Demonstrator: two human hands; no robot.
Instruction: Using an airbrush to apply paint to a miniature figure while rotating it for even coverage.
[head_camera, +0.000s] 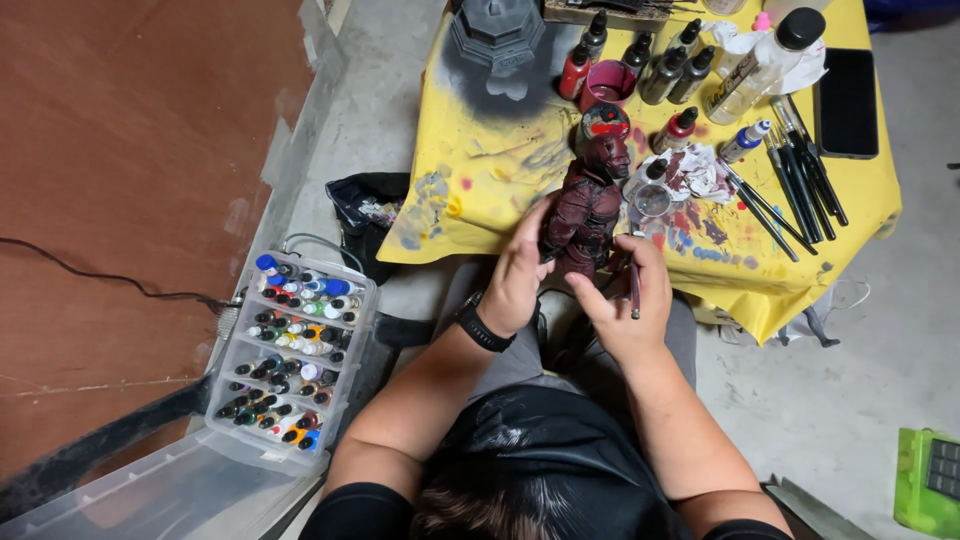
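A dark red figurine (590, 205) of an armoured figure stands upright at the near edge of a yellow paint-stained table (500, 190). My left hand (520, 275), with a black watch on the wrist, grips the figurine's lower body from the left. Just right of the figurine's base, my right hand (630, 300) is closed around a thin dark brush (635, 285) that points up toward the figurine.
A clear organiser box (290, 355) of small paint bottles lies at my left. On the table are dark dropper bottles (665, 70), a pink cup (607, 82), a row of brushes (795, 180), a black phone (846, 100) and a grey model (495, 35). A green device (928, 482) sits on the floor.
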